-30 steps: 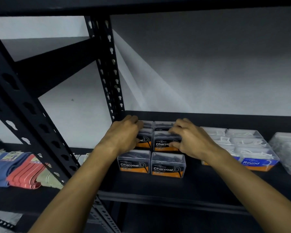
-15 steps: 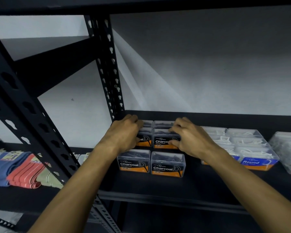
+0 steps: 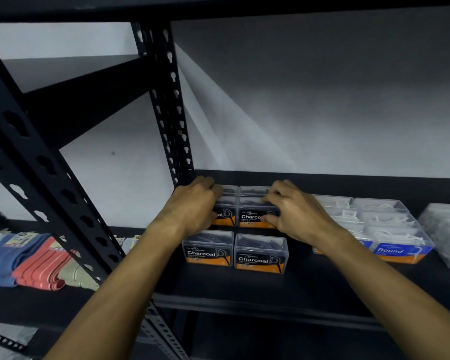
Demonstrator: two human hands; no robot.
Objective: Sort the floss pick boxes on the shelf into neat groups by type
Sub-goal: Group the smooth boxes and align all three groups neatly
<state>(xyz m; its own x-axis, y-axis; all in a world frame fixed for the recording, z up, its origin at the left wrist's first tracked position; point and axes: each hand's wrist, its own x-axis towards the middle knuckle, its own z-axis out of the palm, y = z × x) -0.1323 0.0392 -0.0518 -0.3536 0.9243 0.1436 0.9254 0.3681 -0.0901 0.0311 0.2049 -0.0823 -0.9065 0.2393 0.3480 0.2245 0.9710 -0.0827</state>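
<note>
Dim, cool light. The wall (image 3: 322, 113) behind is the brightest area, crossed by pale diagonal streaks. The shelf (image 3: 270, 289) is nearly black. Uprights bow toward the edges from the wide lens. Box labels read sharply; corners are soft and dark.

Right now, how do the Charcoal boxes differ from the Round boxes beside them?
The front Charcoal box has a black label and dark picks; the Round box has a blue label and white picks. Both hands rest on Charcoal boxes; none touches the Round ones. Both are clear boxes with orange bases.
</note>
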